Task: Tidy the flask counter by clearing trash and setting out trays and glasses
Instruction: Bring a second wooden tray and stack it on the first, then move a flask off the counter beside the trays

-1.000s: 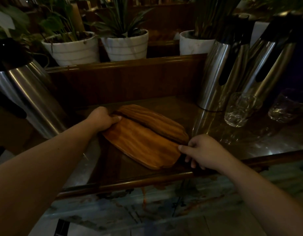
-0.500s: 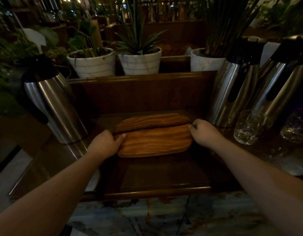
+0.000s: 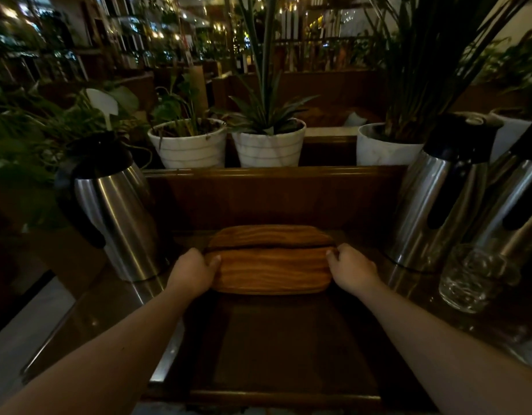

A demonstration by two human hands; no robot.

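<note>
Wood grain, orange-brown and wavy: two oblong wooden trays (image 3: 269,262) with rounded ends lie overlapped on the dark counter (image 3: 288,339), the near one partly covering the far one, a thin dark seam between them. They sit toward the back of the counter, close to its raised wooden back panel (image 3: 273,196).

Your left hand (image 3: 192,272) grips the near tray's left end, thumb laid on top, the other fingers curled under or behind the edge and out of sight. Your right hand (image 3: 353,271) holds the right end, fingers bent together over the rim, knuckles up. Both forearms are bare.

Counter surface is glossy, dark, with faint reflections; a rounded wooden lip (image 3: 282,395) runs along the near edge.

Left of the trays: a brushed steel flask (image 3: 121,223), tapered body, black handle and black lid. Right: two taller steel flasks (image 3: 435,199), black tops and black side handles, leaning in the wide-angle view. A clear, faceted glass (image 3: 471,280) stands just in front of them; light is too dim to read its contents.

Behind the panel: three white round pots (image 3: 189,145) with faint lines across them, holding spiky and leafy green plants. Beyond, blurred points of light.
</note>
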